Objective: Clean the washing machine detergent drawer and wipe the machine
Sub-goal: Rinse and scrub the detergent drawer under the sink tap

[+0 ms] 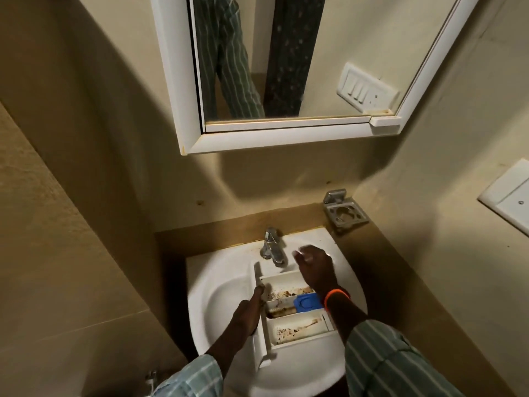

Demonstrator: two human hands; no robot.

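The white detergent drawer lies in the white sink, its front panel toward the left. Its compartments carry brown and black grime, and a blue insert sits in the middle one. My left hand grips the drawer's front panel from the left side. My right hand hovers above the drawer's far end, just right of the chrome tap, fingers apart and holding nothing. An orange band circles my right wrist.
A white-framed mirror hangs above the sink and reflects hanging clothes and a switch panel. A metal holder is fixed to the wall at the right of the sink. A white plate is on the right wall.
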